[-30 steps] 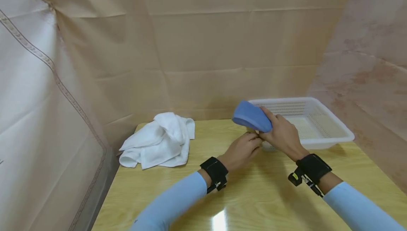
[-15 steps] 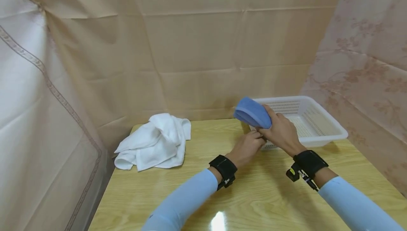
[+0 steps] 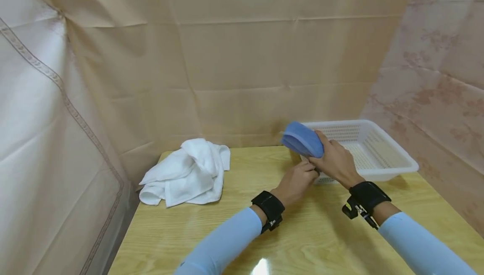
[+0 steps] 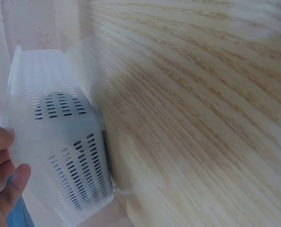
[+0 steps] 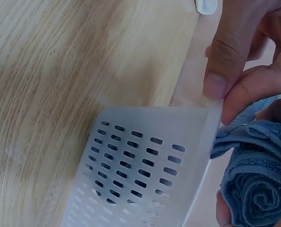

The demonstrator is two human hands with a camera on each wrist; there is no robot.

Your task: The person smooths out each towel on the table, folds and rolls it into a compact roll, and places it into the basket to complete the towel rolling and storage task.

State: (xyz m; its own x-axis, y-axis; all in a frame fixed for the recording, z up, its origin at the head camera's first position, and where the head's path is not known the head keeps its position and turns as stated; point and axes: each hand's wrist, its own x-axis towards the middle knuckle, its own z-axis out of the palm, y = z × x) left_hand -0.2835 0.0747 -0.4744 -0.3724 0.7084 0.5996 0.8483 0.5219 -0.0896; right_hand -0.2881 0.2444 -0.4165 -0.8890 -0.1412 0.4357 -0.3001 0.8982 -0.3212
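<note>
I see the right hand (image 3: 336, 162) gripping a blue towel (image 3: 301, 139) (likely soft, light, best held mid-roll), left hand (image 3: 296, 182) pinching the basket (image 3: 389, 171).

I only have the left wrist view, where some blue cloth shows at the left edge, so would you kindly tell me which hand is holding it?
Observer: The right hand grips that blue towel; the head view shows it plainly.
Operator: Thank you. Is it rolled, or just bunched up?
Observer: Rolled: the right wrist view shows a spiral at its end.
Operator: That helps. Is there any other cloth in your views?
Observer: Yes, in the head view a white towel lies crumpled on the wood-grain table, to the left of the left hand.
</note>
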